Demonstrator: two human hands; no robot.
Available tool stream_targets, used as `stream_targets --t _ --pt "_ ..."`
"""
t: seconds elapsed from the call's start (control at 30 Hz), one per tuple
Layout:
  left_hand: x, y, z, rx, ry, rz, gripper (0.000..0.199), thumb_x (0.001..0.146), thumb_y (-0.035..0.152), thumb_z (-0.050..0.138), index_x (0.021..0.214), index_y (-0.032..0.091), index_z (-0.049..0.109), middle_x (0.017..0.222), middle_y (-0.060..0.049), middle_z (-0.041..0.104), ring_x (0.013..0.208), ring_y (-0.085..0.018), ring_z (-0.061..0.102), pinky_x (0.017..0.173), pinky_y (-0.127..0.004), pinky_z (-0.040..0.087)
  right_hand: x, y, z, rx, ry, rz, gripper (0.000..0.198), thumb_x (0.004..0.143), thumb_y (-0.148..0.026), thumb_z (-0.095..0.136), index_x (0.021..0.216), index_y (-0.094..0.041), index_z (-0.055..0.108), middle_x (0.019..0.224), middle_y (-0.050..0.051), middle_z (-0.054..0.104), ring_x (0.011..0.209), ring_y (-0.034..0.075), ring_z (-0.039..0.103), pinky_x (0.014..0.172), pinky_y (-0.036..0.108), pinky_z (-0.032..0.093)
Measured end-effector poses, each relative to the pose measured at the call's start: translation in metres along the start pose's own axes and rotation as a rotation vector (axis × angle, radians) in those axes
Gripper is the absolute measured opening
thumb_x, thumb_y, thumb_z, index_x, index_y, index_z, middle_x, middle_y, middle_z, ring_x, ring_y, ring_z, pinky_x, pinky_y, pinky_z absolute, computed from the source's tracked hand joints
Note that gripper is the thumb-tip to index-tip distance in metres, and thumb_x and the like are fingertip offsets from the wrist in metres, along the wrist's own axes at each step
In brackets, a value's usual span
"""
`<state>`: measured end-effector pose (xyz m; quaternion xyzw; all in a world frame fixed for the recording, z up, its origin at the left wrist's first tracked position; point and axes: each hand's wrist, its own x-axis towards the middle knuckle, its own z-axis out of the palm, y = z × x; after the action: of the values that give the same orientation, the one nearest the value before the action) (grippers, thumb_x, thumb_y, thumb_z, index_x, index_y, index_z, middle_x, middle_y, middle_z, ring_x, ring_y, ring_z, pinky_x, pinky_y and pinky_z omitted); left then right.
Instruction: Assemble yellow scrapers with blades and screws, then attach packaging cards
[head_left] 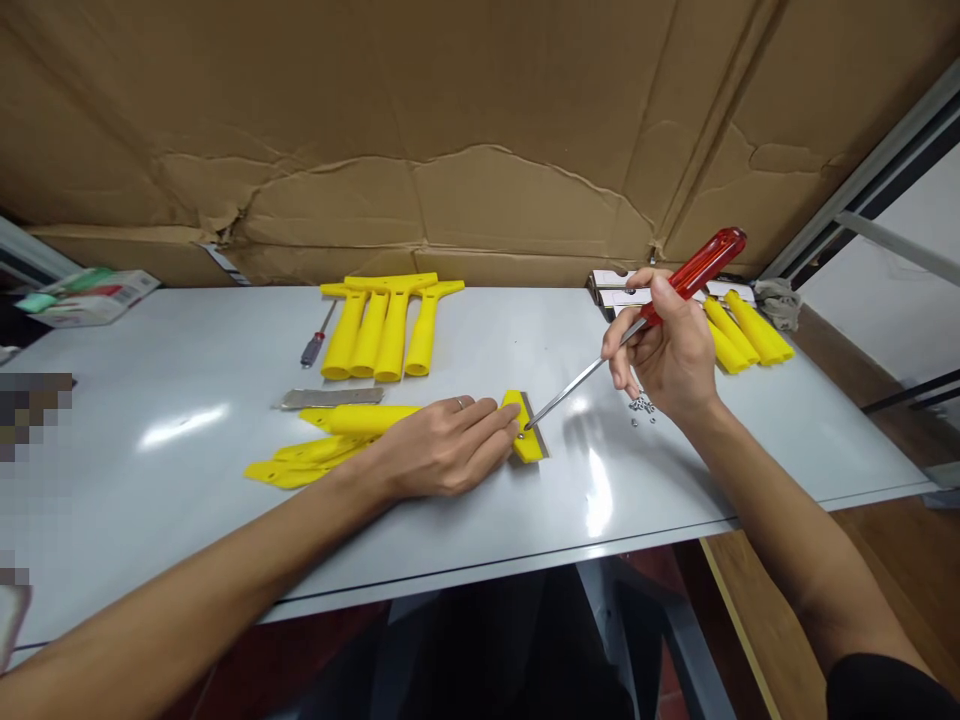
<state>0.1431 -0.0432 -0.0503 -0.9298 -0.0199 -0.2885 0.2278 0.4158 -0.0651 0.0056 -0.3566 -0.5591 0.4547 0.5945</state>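
Observation:
My left hand is closed on a yellow scraper, pressing it to the table; its handle is hidden under my fingers. A thin metal blade sticks out along the scraper's right edge. In my right hand is a long screwdriver with a clear red handle, held at a slant. The screwdriver's tip is at the scraper head, close to a small screw. Beside my left wrist lie several yellow scraper parts, partly covered by the hand. A stack of metal blades lies behind them.
Several yellow scraper handles lie at the back, beside a small screwdriver. Small screws and nuts are scattered below my right hand. More yellow handles lie at the right. A box stands back left; cardboard walls the rear.

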Motion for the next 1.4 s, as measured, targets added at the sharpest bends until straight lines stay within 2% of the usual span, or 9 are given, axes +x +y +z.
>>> stream_targets --t 0.23,0.57,0.67,0.77,0.93,1.03,1.2,1.33,1.4 --pt "0.000 0.001 0.001 -0.008 0.025 0.023 0.004 0.100 0.015 0.060 0.101 0.014 0.063 0.105 -0.011 0.078 0.086 -0.018 0.074 0.066 -0.031 0.060 -0.001 0.001 0.003 -0.004 -0.044 0.065 0.059 0.093 -0.072 0.054 0.116 -0.022 0.034 0.067 -0.004 0.062 0.042 0.010 0.056 0.037 0.017 0.038" --pt "0.001 0.001 0.000 0.010 -0.024 0.055 0.008 0.101 0.015 0.056 0.098 0.014 0.064 0.108 -0.012 0.077 0.088 -0.019 0.073 0.066 -0.031 0.059 -0.002 0.000 0.004 -0.042 -0.035 0.066 0.057 0.093 -0.070 0.057 0.115 -0.022 0.035 0.067 -0.004 0.063 0.041 0.011 0.055 0.036 0.018 0.036" --pt "0.001 0.002 0.001 0.006 -0.030 0.059 0.009 0.101 0.014 0.055 0.100 0.015 0.064 0.110 -0.012 0.077 0.090 -0.019 0.073 0.068 -0.031 0.059 -0.005 -0.006 0.012 -0.099 -0.008 0.038 0.057 0.093 -0.067 0.060 0.121 -0.024 0.037 0.068 -0.005 0.064 0.040 0.010 0.054 0.036 0.019 0.036" --pt "0.002 0.001 0.002 -0.002 -0.013 0.062 0.008 0.101 0.015 0.057 0.101 0.014 0.064 0.110 -0.013 0.077 0.090 -0.019 0.072 0.067 -0.031 0.058 -0.005 -0.010 0.026 -0.158 0.008 -0.027 0.065 0.089 -0.067 0.067 0.129 -0.026 0.036 0.065 -0.006 0.062 0.041 0.009 0.053 0.038 0.019 0.037" --pt "0.003 0.002 0.003 -0.008 -0.007 0.046 0.006 0.101 0.015 0.058 0.099 0.014 0.064 0.109 -0.012 0.077 0.086 -0.018 0.071 0.065 -0.030 0.055 0.006 -0.008 0.041 -0.182 -0.049 -0.073 0.064 0.085 -0.071 0.069 0.116 -0.023 0.040 0.061 -0.007 0.055 0.044 0.006 0.051 0.040 0.017 0.035" --pt "0.002 0.002 0.005 0.029 0.001 0.040 0.006 0.100 0.015 0.058 0.098 0.015 0.063 0.108 -0.011 0.077 0.082 -0.017 0.070 0.063 -0.030 0.053 0.013 -0.008 0.038 -0.169 -0.072 -0.077 0.064 0.085 -0.072 0.069 0.113 -0.020 0.044 0.072 -0.004 0.062 0.046 0.002 0.045 0.043 0.017 0.035" --pt "0.003 0.002 0.005 -0.011 0.037 -0.005 0.007 0.100 0.014 0.056 0.099 0.014 0.063 0.104 -0.011 0.077 0.081 -0.017 0.070 0.064 -0.029 0.055 0.022 -0.019 0.033 -0.139 -0.120 -0.048 0.078 0.093 -0.085 0.038 0.129 -0.019 0.059 0.101 0.005 0.068 0.058 0.001 0.045 0.045 0.018 0.031" --pt "0.005 0.002 0.004 0.046 0.037 -0.005 0.008 0.099 0.014 0.056 0.097 0.015 0.063 0.100 -0.009 0.078 0.079 -0.017 0.072 0.062 -0.028 0.057 0.031 -0.026 0.043 -0.164 -0.099 -0.139 0.068 0.089 -0.078 0.058 0.122 -0.019 0.065 0.115 0.007 0.067 0.075 0.003 0.057 0.060 0.017 0.048" --pt "0.005 0.003 0.004 0.067 0.046 -0.010 0.008 0.099 0.015 0.056 0.097 0.014 0.064 0.098 -0.009 0.078 0.080 -0.017 0.073 0.061 -0.029 0.058 0.034 -0.032 0.049 -0.180 -0.103 -0.154 0.070 0.085 -0.072 0.068 0.133 -0.023 0.060 0.111 0.006 0.067 0.080 0.005 0.061 0.068 0.018 0.055"
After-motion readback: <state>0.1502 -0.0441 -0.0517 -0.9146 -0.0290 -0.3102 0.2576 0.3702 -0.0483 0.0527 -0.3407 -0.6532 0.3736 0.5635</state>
